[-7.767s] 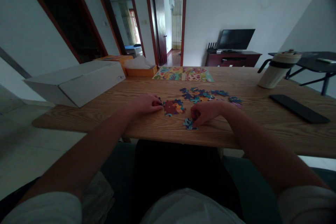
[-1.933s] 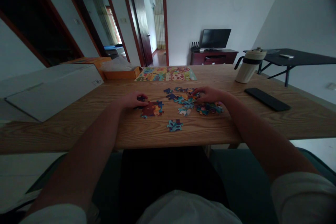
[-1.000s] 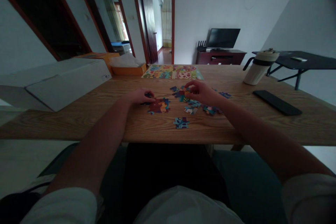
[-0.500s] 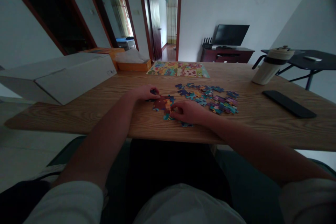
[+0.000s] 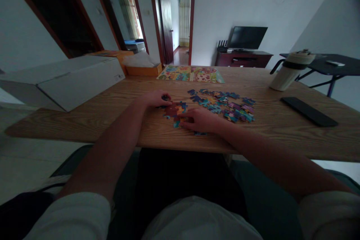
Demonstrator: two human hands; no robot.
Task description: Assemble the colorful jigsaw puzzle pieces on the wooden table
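- Head view: knobbed jigsaw section (image 5: 172,110) lies flat on grainy wooden table (image 5: 157,133)
- Right hand (image 5: 198,119) pinches a jagged piece (image 5: 176,123) at its near side
- Left hand (image 5: 155,99) curls beside it, cannot tell whether gripping

The joined puzzle section (image 5: 170,109), between the left hand (image 5: 155,99) and the right hand (image 5: 200,119), is reddish-brown with orange and dark blue areas. The piece (image 5: 176,124) at the right hand shows teal. Loose pieces (image 5: 214,108) beyond the right hand are blue, teal, purple and orange. The table (image 5: 157,133) beneath both is brown, wood-grained; the box (image 5: 84,78) left of the left hand, white.
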